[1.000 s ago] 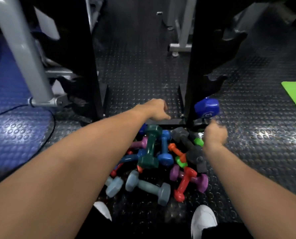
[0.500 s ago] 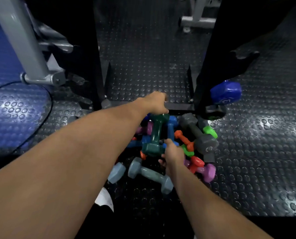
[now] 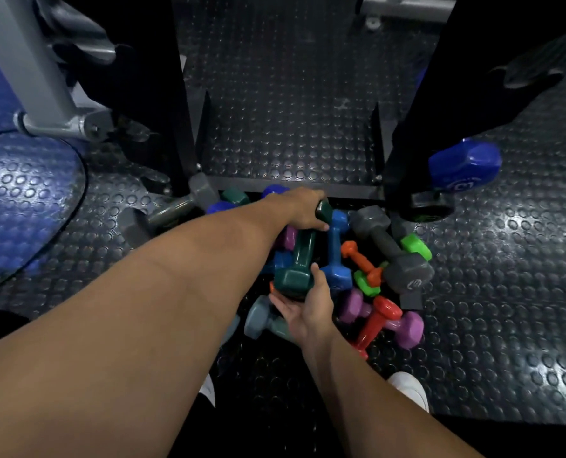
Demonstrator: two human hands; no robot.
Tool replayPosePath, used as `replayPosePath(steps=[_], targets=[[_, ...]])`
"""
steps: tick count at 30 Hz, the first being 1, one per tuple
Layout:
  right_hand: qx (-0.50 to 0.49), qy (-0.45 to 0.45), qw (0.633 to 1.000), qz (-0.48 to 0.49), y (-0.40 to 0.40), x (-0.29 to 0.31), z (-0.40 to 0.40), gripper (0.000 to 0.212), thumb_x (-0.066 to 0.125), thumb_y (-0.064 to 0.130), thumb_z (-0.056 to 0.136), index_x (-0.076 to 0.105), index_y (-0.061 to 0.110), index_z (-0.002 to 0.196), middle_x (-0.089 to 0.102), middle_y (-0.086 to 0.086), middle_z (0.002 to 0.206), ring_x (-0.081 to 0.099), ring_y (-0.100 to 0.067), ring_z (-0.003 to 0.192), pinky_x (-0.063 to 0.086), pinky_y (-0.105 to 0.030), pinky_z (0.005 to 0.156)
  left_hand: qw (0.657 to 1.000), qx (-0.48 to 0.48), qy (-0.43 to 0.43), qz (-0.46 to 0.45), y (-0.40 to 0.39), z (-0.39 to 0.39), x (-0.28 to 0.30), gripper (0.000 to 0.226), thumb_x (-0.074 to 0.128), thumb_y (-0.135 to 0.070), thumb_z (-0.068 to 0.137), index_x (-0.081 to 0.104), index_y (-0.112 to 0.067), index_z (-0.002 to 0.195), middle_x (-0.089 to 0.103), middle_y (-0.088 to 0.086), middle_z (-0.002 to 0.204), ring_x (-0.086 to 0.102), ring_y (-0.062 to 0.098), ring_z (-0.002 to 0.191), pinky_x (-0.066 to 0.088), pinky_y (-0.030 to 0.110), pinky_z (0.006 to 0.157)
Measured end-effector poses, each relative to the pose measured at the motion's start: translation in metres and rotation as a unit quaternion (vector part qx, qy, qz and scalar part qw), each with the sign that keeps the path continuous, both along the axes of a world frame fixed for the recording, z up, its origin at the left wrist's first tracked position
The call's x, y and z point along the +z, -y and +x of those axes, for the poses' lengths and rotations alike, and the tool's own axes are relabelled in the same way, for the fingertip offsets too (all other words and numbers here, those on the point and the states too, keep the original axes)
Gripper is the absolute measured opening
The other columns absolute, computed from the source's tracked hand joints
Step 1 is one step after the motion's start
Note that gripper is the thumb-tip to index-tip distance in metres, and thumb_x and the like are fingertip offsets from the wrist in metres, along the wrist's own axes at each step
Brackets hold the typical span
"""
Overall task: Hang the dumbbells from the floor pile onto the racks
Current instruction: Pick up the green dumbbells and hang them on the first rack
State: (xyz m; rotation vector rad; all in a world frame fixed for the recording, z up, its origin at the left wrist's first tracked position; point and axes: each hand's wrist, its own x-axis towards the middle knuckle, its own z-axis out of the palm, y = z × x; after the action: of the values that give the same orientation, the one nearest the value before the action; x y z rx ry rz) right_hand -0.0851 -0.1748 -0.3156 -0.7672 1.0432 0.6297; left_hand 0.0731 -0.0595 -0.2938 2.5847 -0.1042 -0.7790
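**Now both hands close on the dark green dumbbell**

Clearly the step in hand is lifting one weight out of the heap; the left hand [image 3: 303, 209] is curled over the far head of the dark green vinyl-coated hex dumbbell [image 3: 299, 256], while the right hand [image 3: 308, 305] lies palm up beneath its near head, fingers spread and only lightly cupped, thumb against the head's side; the dumbbell lies on top of the floor pile, lengthwise away from the person, just in front of the black steel rack's base bar [image 3: 291, 190].

Around it sit a bright blue dumbbell [image 3: 336, 249] just beside its right flank, a large grey rubber dumbbell [image 3: 390, 249], a small orange dumbbell [image 3: 360, 261], a red one [image 3: 379, 320] crossing a purple one [image 3: 403, 325], and a pale blue-grey one [image 3: 261, 317] under the right wrist; a royal blue hex dumbbell [image 3: 463, 166] already hangs on the right upright's lowest cradle, so most of the work seems left.

By its bulk the green weight is probably among the heavier here, rigid, and its glossy coating looks slick; holding it by the heads invites slipping, so I judge the narrow handle the safer grip, with the other palm supporting below; lifting it may let neighbours roll, since they lean on one another; the studded black rubber floor [image 3: 291, 120] should stop them travelling far.
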Motion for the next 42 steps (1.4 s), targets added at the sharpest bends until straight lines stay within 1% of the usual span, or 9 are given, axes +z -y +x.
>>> replayPosePath(steps=[6, 12, 16, 24, 29, 34, 37, 40, 42], targets=[[-0.042, -0.018, 0.999, 0.010, -0.005, -0.004, 0.000, 0.057, 0.074, 0.041, 0.087, 0.056, 0.008, 0.129, 0.060, -0.028, 0.122, 0.064, -0.052, 0.103, 0.057, -0.059, 0.089, 1.000, 0.011, -0.007, -0.027, -0.003, 0.006, -0.003, 0.068, 0.082, -0.052, 0.075, 0.055, -0.022, 0.130, 0.058, -0.004, 0.115, 0.054, 0.016, 0.103, 0.046, 0.031, 0.087], [-0.078, -0.036, 0.996, 0.006, -0.011, 0.005, 0.004, 0.066, 0.082, 0.031, 0.080, 0.047, 0.008, 0.132, 0.058, -0.028, 0.122, 0.065, -0.049, 0.102, 0.061, -0.058, 0.074, 0.999, 0.042, 0.006, -0.033, 0.002, 0.005, -0.011, 0.067, 0.087, -0.048, 0.068, 0.059, -0.022, 0.123, 0.057, -0.006, 0.107, 0.057, 0.018, 0.102, 0.050, 0.034, 0.086], [-0.093, -0.030, 0.995, -0.011, -0.014, 0.009, 0.008, 0.068, 0.083, 0.018, 0.076, 0.047, 0.008, 0.132, 0.052, -0.021, 0.133, 0.060, -0.041, 0.112, 0.061, -0.056, 0.067, 1.000, 0.025, 0.007, -0.011, 0.006, 0.006, -0.004, 0.049, 0.083, -0.053, 0.068, 0.057, -0.032, 0.105, 0.057, -0.008, 0.099, 0.063, 0.020, 0.095, 0.055, 0.044, 0.088], [-0.064, -0.033, 0.997, -0.025, -0.008, 0.016, 0.009, 0.059, 0.078, 0.016, 0.080, 0.047, 0.006, 0.129, 0.047, -0.021, 0.133, 0.061, -0.044, 0.106, 0.062, -0.055, 0.066, 0.999, 0.036, 0.014, -0.035, 0.013, 0.000, 0.008, 0.047, 0.082, -0.039, 0.077, 0.060, -0.024, 0.116, 0.057, -0.003, 0.105, 0.061, 0.015, 0.089, 0.053, 0.033, 0.079], [-0.059, -0.013, 0.998, -0.033, 0.002, 0.041, 0.014, 0.064, 0.079, 0.015, 0.078, 0.045, 0.008, 0.131, 0.047, -0.024, 0.129, 0.059, -0.045, 0.106, 0.061, -0.058, 0.065, 0.998, 0.048, 0.032, -0.038, 0.020, 0.002, 0.044, 0.036, 0.083, -0.035, 0.077, 0.056, -0.027, 0.099, 0.062, -0.005, 0.096, 0.062, 0.013, 0.086, 0.050, 0.028, 0.071], [-0.015, 0.032, 0.998, -0.049, 0.022, 0.078, 0.017, 0.063, 0.079, 0.014, 0.079, 0.044, 0.004, 0.130, 0.050, -0.026, 0.124, 0.065, -0.044, 0.097, 0.061, -0.055, 0.063, 0.995, 0.065, 0.064, -0.028, 0.022, -0.003, 0.092, 0.049, 0.083, -0.038, 0.075, 0.054, -0.021, 0.112, 0.061, 0.000, 0.104, 0.063, 0.021, 0.093, 0.056, 0.037, 0.082], [0.015, 0.063, 0.996, -0.057, 0.040, 0.104, 0.020, 0.056, 0.078, 0.014, 0.080, 0.049, -0.002, 0.125, 0.057, -0.028, 0.117, 0.066, -0.043, 0.090, 0.061, -0.054, 0.062, 0.993, 0.074, 0.092, -0.025, 0.027, -0.007, 0.127, 0.050, 0.083, -0.040, 0.071, 0.051, -0.023, 0.105, 0.061, 0.004, 0.104, 0.062, 0.023, 0.090, 0.054, 0.034, 0.077], [0.044, 0.107, 0.990, -0.077, 0.062, 0.127, 0.025, 0.043, 0.074, 0.014, 0.085, 0.055, -0.009, 0.116, 0.064, -0.029, 0.105, 0.066, -0.039, 0.076, 0.060, -0.056, 0.064, 0.989, 0.084, 0.114, -0.039, 0.036, -0.009, 0.160, 0.057, 0.083, -0.041, 0.069, 0.050, -0.020, 0.110, 0.061, 0.004, 0.102, 0.062, 0.021, 0.089, 0.054, 0.033, 0.075], [0.062, 0.136, 0.983, -0.105, 0.077, 0.140, 0.029, 0.050, 0.075, 0.014, 0.081, 0.050, -0.009, 0.118, 0.065, -0.031, 0.099, 0.066, -0.039, 0.068, 0.059, -0.059, 0.060, 0.988, 0.090, 0.111, -0.059, 0.041, -0.012, 0.178, 0.057, 0.081, -0.039, 0.070, 0.046, -0.019, 0.111, 0.062, 0.003, 0.099, 0.062, 0.016, 0.085, 0.053, 0.032, 0.069]])
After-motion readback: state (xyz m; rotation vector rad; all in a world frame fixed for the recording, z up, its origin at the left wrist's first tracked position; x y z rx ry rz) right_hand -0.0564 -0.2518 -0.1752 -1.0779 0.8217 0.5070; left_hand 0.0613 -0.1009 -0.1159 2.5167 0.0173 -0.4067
